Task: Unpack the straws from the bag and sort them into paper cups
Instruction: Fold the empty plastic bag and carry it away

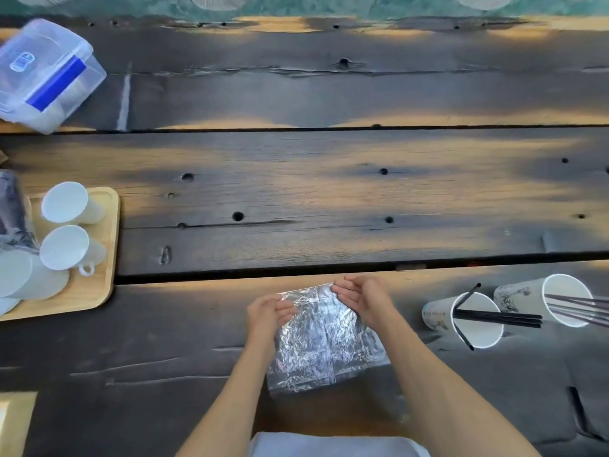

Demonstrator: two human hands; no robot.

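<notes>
A crinkled clear plastic bag [321,341] lies flat on the dark wooden table [296,192] near its front edge. My left hand [268,313] holds the bag's far left corner, thumb on top. My right hand [362,300] pinches the bag's far right corner. To the right stand two paper cups. The nearer cup [468,319] holds several black straws [497,318] that stick out to the right. The farther cup [553,300] holds several dark straws [573,306] too. I cannot tell whether any straw is left inside the bag.
A wooden tray [102,258] at the left carries several white cups [66,202] and a dark wrapped bundle [13,209]. A clear plastic box with a blue band [46,74] sits at the far left corner. A white cloth [329,445] lies at the front edge.
</notes>
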